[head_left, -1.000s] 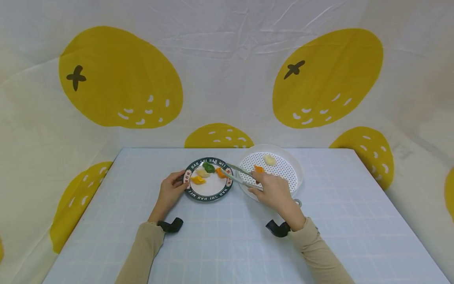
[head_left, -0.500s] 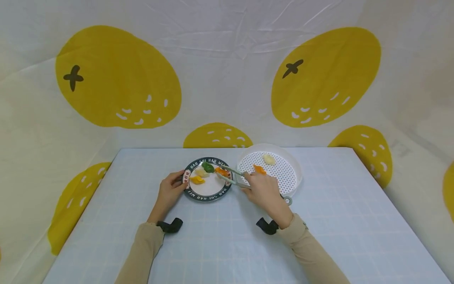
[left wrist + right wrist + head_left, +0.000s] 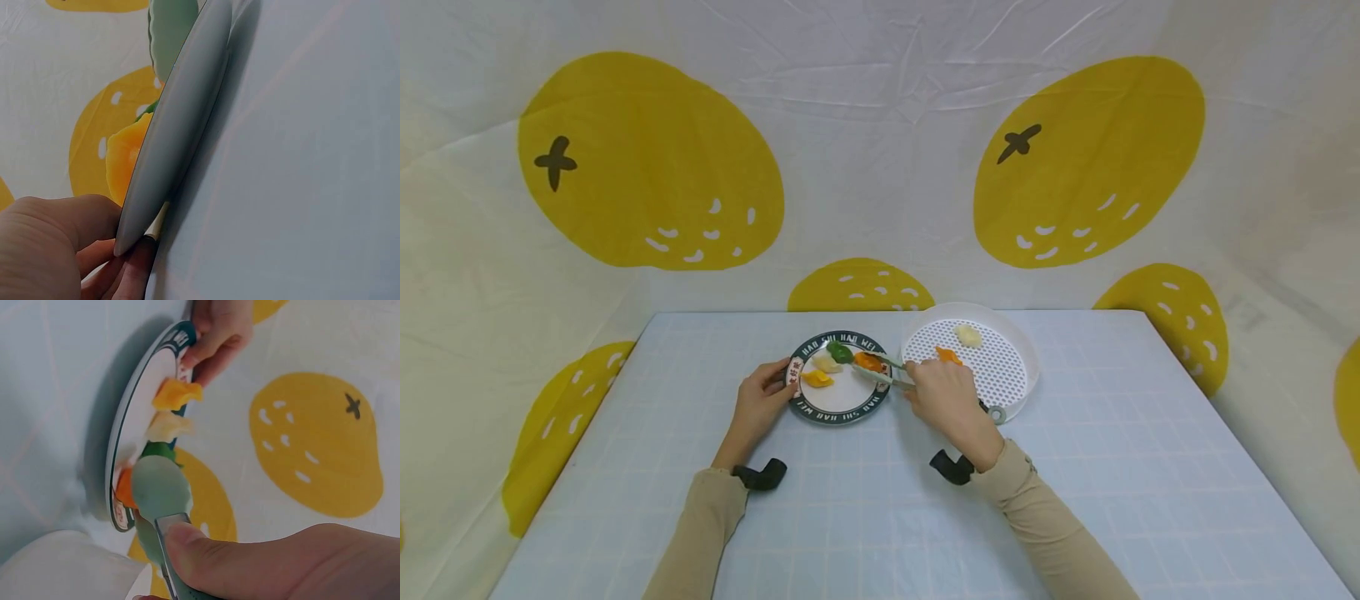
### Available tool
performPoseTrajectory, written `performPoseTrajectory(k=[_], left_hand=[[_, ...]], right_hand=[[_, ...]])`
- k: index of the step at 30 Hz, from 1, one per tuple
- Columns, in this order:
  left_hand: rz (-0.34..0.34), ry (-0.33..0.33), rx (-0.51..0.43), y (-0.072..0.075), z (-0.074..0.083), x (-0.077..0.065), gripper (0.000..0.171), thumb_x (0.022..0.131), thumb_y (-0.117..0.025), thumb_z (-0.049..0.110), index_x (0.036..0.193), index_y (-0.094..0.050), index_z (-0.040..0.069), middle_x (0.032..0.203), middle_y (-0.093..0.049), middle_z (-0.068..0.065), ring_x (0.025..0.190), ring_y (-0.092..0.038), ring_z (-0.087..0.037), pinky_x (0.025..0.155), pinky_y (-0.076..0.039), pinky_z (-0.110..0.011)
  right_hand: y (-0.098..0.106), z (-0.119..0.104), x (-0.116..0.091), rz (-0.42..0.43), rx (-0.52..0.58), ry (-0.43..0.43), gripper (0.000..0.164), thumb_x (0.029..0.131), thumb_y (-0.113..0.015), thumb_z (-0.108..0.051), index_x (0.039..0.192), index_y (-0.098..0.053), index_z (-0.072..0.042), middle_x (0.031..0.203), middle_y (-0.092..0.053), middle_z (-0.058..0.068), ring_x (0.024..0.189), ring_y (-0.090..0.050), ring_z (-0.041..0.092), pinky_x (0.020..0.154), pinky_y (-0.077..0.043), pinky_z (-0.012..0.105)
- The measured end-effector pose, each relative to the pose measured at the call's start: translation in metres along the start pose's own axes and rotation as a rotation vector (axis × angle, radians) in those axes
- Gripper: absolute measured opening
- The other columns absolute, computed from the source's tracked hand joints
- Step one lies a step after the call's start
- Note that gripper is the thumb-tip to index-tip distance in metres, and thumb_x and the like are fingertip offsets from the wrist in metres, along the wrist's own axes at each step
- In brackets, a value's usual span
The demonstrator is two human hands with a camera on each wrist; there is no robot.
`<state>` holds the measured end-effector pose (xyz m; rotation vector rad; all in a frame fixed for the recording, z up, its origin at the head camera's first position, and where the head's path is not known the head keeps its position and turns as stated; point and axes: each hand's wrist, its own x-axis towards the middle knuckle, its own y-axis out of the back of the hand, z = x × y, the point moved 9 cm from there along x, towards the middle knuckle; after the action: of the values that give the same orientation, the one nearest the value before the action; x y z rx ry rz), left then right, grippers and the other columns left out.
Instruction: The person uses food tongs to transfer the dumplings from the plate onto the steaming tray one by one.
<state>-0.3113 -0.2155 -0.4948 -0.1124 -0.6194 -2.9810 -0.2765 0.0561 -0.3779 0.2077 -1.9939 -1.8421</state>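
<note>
On my feed the orange piece lies on the right side of the plate, between the tips of the tongs; whether they press it I cannot tell. The right hand has its fingers clamped on the tongs, the left hand pinches the plate by its rim. I judge the piece light, probably soft, best nipped gently across its middle; the plate, stiff and likely slick, suits a rim hold.
</note>
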Motion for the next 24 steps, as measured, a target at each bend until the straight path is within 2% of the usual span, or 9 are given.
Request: performPoseTrajectory(k=[3, 9, 17, 21, 24], left_hand=[[0.002, -0.011, 0.001, 0.001, 0.001, 0.000, 0.051, 0.092, -0.069, 0.008, 0.140, -0.054, 0.002, 0.132, -0.057, -0.015, 0.119, -0.056, -0.027, 0.097, -0.052, -0.025], [-0.002, -0.001, 0.000, 0.001, 0.001, 0.000, 0.051, 0.092, -0.069, 0.008, 0.140, -0.054, 0.003, 0.132, -0.057, -0.015, 0.119, -0.056, -0.027, 0.098, -0.052, -0.029], [-0.014, 0.008, 0.017, -0.001, 0.000, 0.000, 0.051, 0.093, -0.068, 0.009, 0.142, -0.052, 0.005, 0.135, -0.055, -0.014, 0.121, -0.055, -0.026, 0.100, -0.051, -0.033], [-0.012, -0.006, 0.013, 0.000, -0.001, 0.001, 0.051, 0.093, -0.069, 0.008, 0.141, -0.053, 0.003, 0.135, -0.055, -0.015, 0.121, -0.055, -0.028, 0.099, -0.052, -0.031], [-0.010, -0.011, 0.009, 0.000, -0.001, 0.001, 0.051, 0.093, -0.069, 0.007, 0.141, -0.053, 0.003, 0.135, -0.055, -0.016, 0.121, -0.056, -0.028, 0.098, -0.052, -0.030]], right_hand=[[-0.001, 0.001, 0.000, -0.004, 0.009, -0.007, 0.022, 0.081, -0.082, -0.027, 0.097, -0.074, -0.013, 0.063, -0.052, -0.001, 0.050, -0.042, 0.015, 0.037, -0.034, 0.028], [-0.001, 0.006, -0.002, -0.017, 0.028, -0.021, 0.026, 0.082, -0.082, -0.027, 0.103, -0.075, -0.015, 0.066, -0.054, -0.003, 0.051, -0.043, 0.015, 0.038, -0.035, 0.029], [0.018, 0.012, -0.009, 0.071, 0.025, 0.011, 0.033, 0.081, -0.082, -0.030, 0.110, -0.073, -0.017, 0.063, -0.051, -0.003, 0.048, -0.041, 0.015, 0.036, -0.032, 0.030], [0.028, 0.019, -0.014, 0.093, 0.051, 0.007, 0.034, 0.081, -0.083, -0.029, 0.111, -0.073, -0.017, 0.064, -0.057, -0.002, 0.047, -0.043, 0.016, 0.035, -0.032, 0.030], [0.032, 0.029, -0.018, 0.091, 0.078, -0.014, 0.037, 0.081, -0.082, -0.029, 0.115, -0.073, -0.018, 0.075, -0.068, 0.000, 0.050, -0.048, 0.017, 0.036, -0.034, 0.030]])
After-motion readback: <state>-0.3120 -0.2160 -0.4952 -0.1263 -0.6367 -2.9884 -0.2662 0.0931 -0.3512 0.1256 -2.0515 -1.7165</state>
